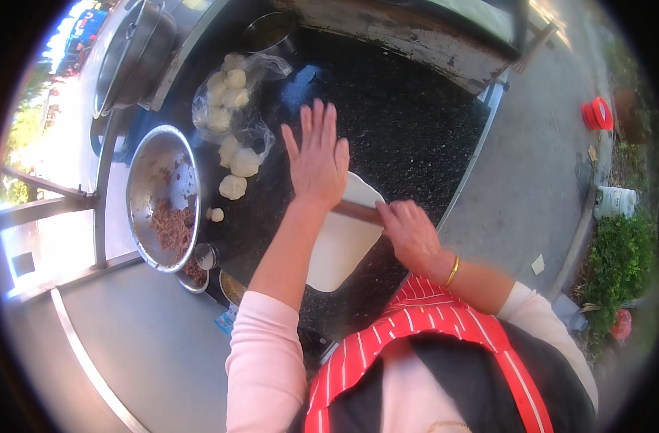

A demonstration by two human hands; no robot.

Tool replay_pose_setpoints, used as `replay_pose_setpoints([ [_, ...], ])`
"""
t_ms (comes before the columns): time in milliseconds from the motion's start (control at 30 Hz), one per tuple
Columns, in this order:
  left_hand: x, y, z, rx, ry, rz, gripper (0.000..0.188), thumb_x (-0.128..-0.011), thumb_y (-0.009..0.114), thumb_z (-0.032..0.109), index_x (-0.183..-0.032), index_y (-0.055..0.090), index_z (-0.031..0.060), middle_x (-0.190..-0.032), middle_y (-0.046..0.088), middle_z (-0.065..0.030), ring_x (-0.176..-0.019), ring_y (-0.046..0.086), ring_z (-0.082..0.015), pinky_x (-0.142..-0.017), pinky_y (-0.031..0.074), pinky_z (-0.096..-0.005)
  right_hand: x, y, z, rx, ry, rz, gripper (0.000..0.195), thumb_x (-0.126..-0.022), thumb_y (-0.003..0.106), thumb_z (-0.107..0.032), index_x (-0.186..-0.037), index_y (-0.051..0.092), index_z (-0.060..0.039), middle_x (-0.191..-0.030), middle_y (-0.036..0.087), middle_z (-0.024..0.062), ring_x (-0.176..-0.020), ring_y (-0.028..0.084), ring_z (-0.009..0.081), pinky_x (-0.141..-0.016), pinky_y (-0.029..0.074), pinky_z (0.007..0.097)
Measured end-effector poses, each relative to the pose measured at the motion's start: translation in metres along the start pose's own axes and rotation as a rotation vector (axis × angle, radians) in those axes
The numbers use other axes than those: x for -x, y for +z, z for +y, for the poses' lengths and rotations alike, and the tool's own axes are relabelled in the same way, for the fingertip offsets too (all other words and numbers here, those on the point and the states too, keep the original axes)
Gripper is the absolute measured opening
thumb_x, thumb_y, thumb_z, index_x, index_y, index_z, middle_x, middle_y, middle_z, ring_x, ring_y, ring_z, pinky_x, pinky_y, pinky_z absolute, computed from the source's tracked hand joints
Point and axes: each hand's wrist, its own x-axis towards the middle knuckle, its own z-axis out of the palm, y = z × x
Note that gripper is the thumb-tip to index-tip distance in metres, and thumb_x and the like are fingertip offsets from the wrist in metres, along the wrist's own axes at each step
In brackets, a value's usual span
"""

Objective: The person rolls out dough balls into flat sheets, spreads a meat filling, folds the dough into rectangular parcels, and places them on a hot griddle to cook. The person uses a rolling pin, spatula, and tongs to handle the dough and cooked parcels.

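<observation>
A thin, pale sheet of dough lies on the dark speckled stone counter. Across it rests a wooden rolling pin. My right hand is closed around the pin's right end. My left hand lies palm down with spread fingers over the pin's other end, which it hides, so a grip there does not show. Left of that hand, several dough balls sit on the counter, some in a clear plastic bag. A small dough piece lies nearer me.
A steel bowl with minced filling stands at the left. Beside it are a smaller bowl of filling, a glass jar and a container of yellowish contents. A metal bowl stands at the back, before a worn raised edge.
</observation>
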Motion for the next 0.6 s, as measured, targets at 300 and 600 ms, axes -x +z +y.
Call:
replay_pose_setpoints([
  [300,0.216,-0.045,-0.007,-0.035,-0.07,-0.362,0.062,-0.096,0.057,0.041,-0.151,0.047,0.0121,-0.164,0.033,-0.0119,-0.154,0.022,-0.0385,-0.118,0.01,-0.0707,0.07,0.05,-0.085,-0.122,-0.151,-0.179,0.055,-0.09,0.066,-0.019,-0.136,0.051,0.0071,-0.115,0.056,0.0163,-0.103,0.054,0.0313,-0.093,0.047,0.0399],
  [600,0.219,-0.053,-0.019,0.056,0.014,-0.391,0.065,-0.096,0.057,0.034,-0.153,0.043,0.0071,-0.164,0.033,-0.0135,-0.153,0.022,-0.041,-0.121,0.01,-0.0659,0.064,0.044,-0.092,-0.225,-0.111,-0.16,0.061,-0.089,0.069,-0.02,-0.141,0.048,0.0039,-0.114,0.057,0.015,-0.106,0.054,0.032,-0.094,0.047,0.0406],
])
